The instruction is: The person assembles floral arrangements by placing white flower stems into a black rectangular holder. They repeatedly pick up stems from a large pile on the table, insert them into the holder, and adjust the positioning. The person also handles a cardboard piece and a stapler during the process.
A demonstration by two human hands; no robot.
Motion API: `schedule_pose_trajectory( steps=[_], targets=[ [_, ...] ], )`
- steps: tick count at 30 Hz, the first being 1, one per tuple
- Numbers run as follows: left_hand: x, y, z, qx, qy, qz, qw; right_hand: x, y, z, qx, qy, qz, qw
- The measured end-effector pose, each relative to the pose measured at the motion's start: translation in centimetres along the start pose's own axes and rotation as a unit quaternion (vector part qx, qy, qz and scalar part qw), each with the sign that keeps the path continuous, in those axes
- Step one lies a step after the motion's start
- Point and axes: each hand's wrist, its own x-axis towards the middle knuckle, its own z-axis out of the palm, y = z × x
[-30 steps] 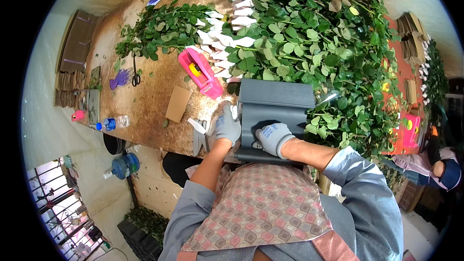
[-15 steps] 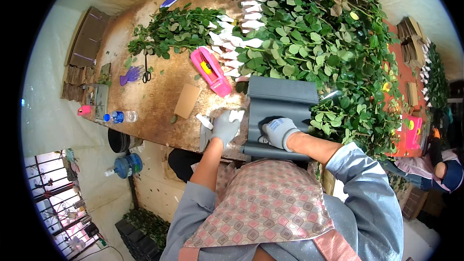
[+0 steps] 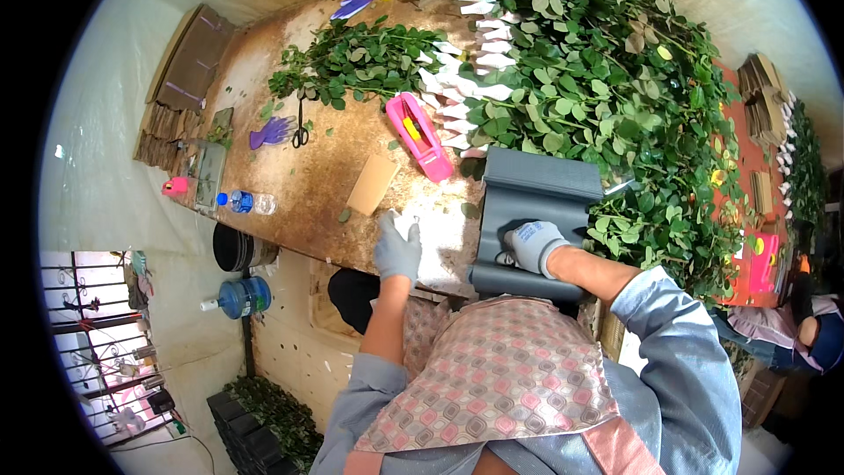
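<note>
The one view, a head-worn fisheye, looks steeply down from above the patterned apron [image 3: 483,378], facing forward over the nearby desk [image 3: 308,183].

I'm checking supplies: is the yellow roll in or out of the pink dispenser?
In: the yellow roll shows between both sides of the pink dispenser.

Tbl [image 3: 290,185] w/ gry stand [image 3: 543,178], scissors [image 3: 301,135]

Bright glare bleaches part of the table [image 3: 447,242], and fisheye distortion bends the edges.
</note>
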Motion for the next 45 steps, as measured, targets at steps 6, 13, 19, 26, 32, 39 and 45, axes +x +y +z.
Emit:
schedule_pose_trajectory(
  steps=[6,13,19,26,32,39,45],
  targets=[
    [3.9,-2.6,0.9,0.096,-0.068,-0.054,0.992,0.3,-0.3,0.2,-0.011,0.005,-0.006,1.0],
    [2.8,-11.1,-4.3,0.107,0.097,-0.106,0.984,0.2,-0.2,0.1,-0.007,0.001,-0.003,1.0],
    [-1.0,-24.4,-13.6,0.121,0.096,-0.312,0.937,0.4,0.1,0.6,-0.004,0.005,-0.003,1.0],
    [-0.9,-20.6,-11.7,0.224,0.056,-0.196,0.953,0.5,0.1,0.5,0.009,0.006,-0.006,1.0],
    [0.9,-0.6,-1.9,0.163,-0.152,0.034,0.974,0.7,0.6,1.0,0.004,0.0,0.007,1.0],
    [0.8,-2.8,4.9,0.145,-0.074,0.057,0.985,0.6,-0.2,0.4,0.006,-0.017,0.008,1.0],
    [2.5,-15.2,-9.4,0.223,0.017,-0.194,0.955,0.8,0.2,0.8,0.017,-0.01,0.011,1.0]
  ],
)
